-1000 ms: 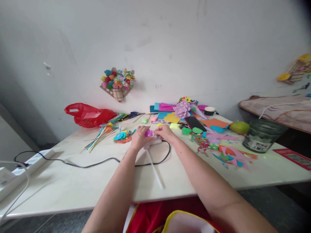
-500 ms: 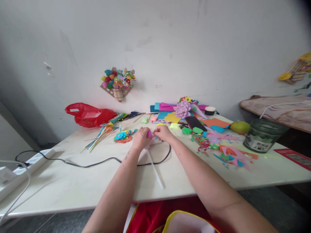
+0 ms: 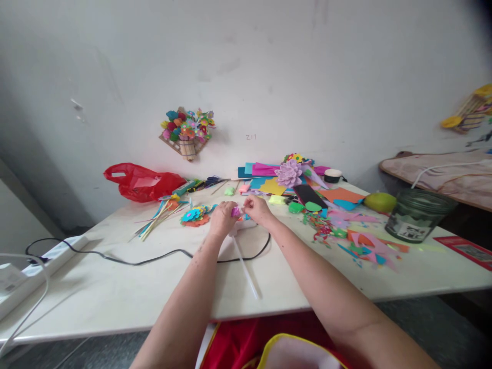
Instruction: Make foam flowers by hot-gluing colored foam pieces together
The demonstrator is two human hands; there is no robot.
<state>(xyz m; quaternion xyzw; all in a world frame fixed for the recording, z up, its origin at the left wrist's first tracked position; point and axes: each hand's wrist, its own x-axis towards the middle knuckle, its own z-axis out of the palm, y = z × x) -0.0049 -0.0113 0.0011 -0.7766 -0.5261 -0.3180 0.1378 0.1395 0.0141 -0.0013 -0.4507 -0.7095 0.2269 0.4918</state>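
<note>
My left hand (image 3: 223, 219) is closed on a small purple piece (image 3: 235, 211), which shows at its fingertips. Just to the right, my right hand (image 3: 258, 210) has thumb and fingers pinched together beside that piece; whatever they may hold is too small to make out. Partly hidden beneath both hands lies a white glue gun (image 3: 246, 224), its long translucent glue stick (image 3: 246, 269) pointing toward the table's front edge. A black cord (image 3: 154, 259) runs leftward from there. Left of my left hand rests a stack of blue and orange flower cutouts (image 3: 195, 215).
Thin sticks (image 3: 151, 225) and a red plastic bag (image 3: 142, 182) lie at the left. A power strip (image 3: 61, 251) sits on the left edge. Paper scraps (image 3: 369, 246), a phone (image 3: 309, 196) and a dark green tub (image 3: 417, 215) occupy the right side.
My fingertips have shifted very slightly, and more of the purple piece and the white glue gun shows between my hands. Everything else stays in place.
</note>
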